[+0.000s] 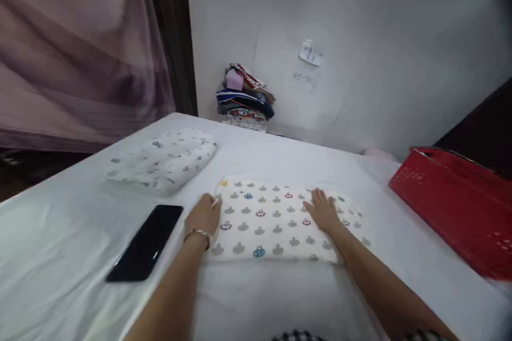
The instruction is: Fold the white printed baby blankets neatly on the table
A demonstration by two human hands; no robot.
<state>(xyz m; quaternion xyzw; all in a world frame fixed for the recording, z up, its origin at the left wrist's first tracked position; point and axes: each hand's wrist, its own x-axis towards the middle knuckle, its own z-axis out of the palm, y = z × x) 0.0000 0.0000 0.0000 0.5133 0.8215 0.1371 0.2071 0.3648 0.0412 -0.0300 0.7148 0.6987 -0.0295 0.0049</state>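
A folded white cloth (272, 221) printed with small coloured and grey shapes lies flat on the white table (280, 298) in front of me. My left hand (204, 214), a thin bracelet on its wrist, grips the cloth's left edge with curled fingers. My right hand (323, 209) rests flat on the right part of the cloth, fingers stretched out. A second folded white patterned cloth (162, 161) lies further back on the left, apart from both hands.
A black phone (147, 242) lies face up left of my left arm. A red plastic basket (456, 202) sits at the right edge. A pile of coloured fabrics (245, 97) stands against the far wall, beside a pinkish curtain (80, 48).
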